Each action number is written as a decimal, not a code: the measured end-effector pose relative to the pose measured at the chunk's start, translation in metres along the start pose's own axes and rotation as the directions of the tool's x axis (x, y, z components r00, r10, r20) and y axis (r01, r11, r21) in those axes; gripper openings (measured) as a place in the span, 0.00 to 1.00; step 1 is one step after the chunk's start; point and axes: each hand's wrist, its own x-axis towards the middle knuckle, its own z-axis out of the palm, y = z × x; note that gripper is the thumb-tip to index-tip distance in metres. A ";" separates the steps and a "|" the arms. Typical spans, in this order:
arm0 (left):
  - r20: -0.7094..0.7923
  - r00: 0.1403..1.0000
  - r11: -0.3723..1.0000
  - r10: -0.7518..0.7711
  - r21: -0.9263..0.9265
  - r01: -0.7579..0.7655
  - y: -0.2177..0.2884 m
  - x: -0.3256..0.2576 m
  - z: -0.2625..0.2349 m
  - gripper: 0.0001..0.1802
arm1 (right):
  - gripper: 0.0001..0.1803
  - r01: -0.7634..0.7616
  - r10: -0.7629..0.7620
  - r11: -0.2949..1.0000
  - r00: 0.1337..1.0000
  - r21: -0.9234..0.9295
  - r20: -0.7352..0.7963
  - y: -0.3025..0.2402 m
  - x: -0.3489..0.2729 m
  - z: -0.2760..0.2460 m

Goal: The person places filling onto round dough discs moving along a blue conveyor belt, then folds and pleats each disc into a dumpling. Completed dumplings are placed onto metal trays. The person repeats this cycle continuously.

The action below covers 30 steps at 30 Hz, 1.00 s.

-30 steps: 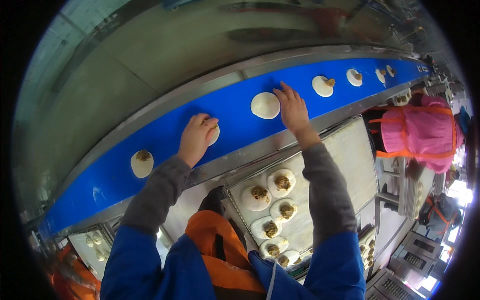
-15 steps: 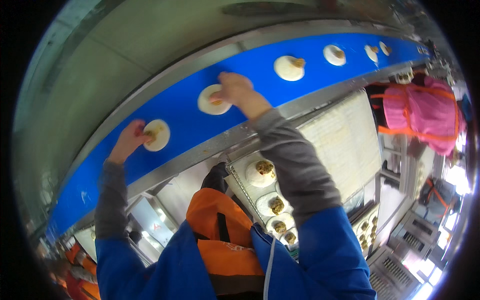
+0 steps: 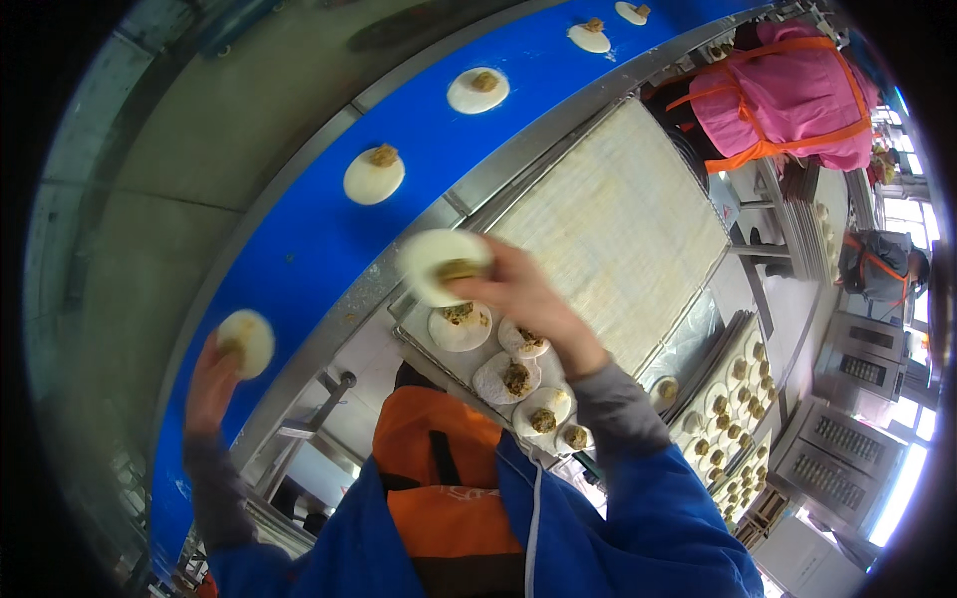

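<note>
My left hand is closed on a flat round of dough with brown filling, over the near left part of the blue conveyor belt. A second dough round is pinched in my right hand, thumb at the filling; motion smears it. It is in the air at the corner of a light cloth-covered tray, just above several filled dough rounds along that tray's near left side. Other dough rounds topped with filling lie spaced along the belt.
The belt's metal edge runs between belt and tray. More trays of filled rounds stand at the right. A person in pink with orange straps is at the far right beside the belt; another person is farther back.
My right hand has lifted its dough round off the belt and carried it over to the tray. My left hand still grips a round near the belt. The whole view has turned.
</note>
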 end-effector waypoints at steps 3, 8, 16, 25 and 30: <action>0.263 0.961 0.982 0.079 0.146 -0.121 0.021 0.052 0.100 0.30 | 0.28 -0.078 0.246 0.931 0.857 0.357 -0.453 0.009 -0.065 -0.048; 0.663 0.748 0.998 0.030 -0.064 0.017 0.037 0.161 0.300 0.31 | 0.26 -0.038 0.200 0.948 0.843 0.317 -0.498 0.051 -0.100 -0.082; 0.740 0.666 0.364 0.097 0.597 -0.715 0.004 0.212 0.413 0.27 | 0.21 -0.464 -0.114 0.612 0.750 -0.641 -0.652 0.067 -0.104 -0.099; 0.478 0.653 0.237 0.587 0.670 -0.704 0.029 0.159 0.320 0.33 | 0.25 -0.324 -0.266 0.562 0.800 -0.761 -0.538 0.009 -0.054 -0.106; 0.117 0.681 0.168 0.723 0.926 -0.338 0.015 0.151 0.188 0.24 | 0.27 0.093 -0.501 0.283 0.863 -0.954 -0.065 -0.008 0.101 -0.118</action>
